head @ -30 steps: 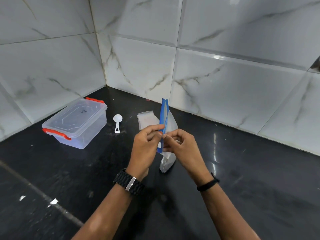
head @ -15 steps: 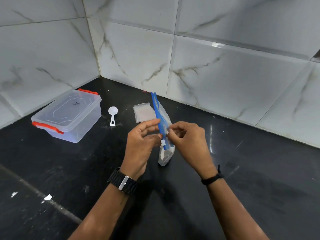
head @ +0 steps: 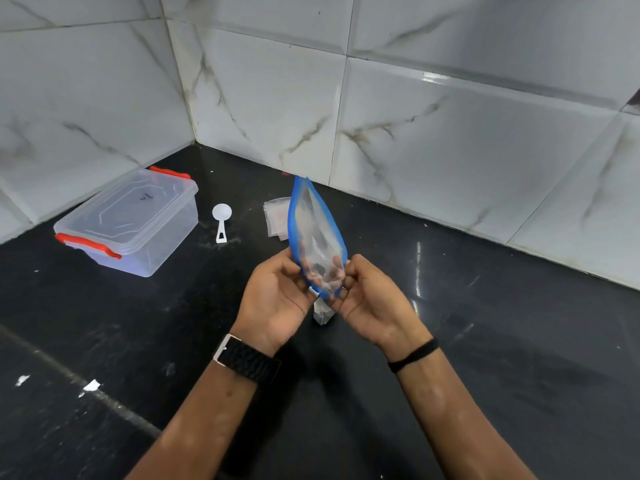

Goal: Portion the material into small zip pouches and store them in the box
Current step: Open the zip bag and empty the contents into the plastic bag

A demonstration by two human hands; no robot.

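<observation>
Glossy black counter [head: 519,358] across the lower frame, scuffed, with white flecks at lower left. Behind, white marble-look wall tiles [head: 450,140] with grey veins, meeting in a corner at upper left.

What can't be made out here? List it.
- Head view: the contents of the blue-rimmed bag are blurred behind the film.
- The small pouches are partly hidden by the bag.
- The marking on the box lid is too small to read.

It looks like a home kitchen corner: a glossy black stone counter [head: 485,358] meets walls of white marble-patterned tiles [head: 433,126], with a lidded plastic box [head: 128,220] and a small white scoop [head: 221,220].
</observation>
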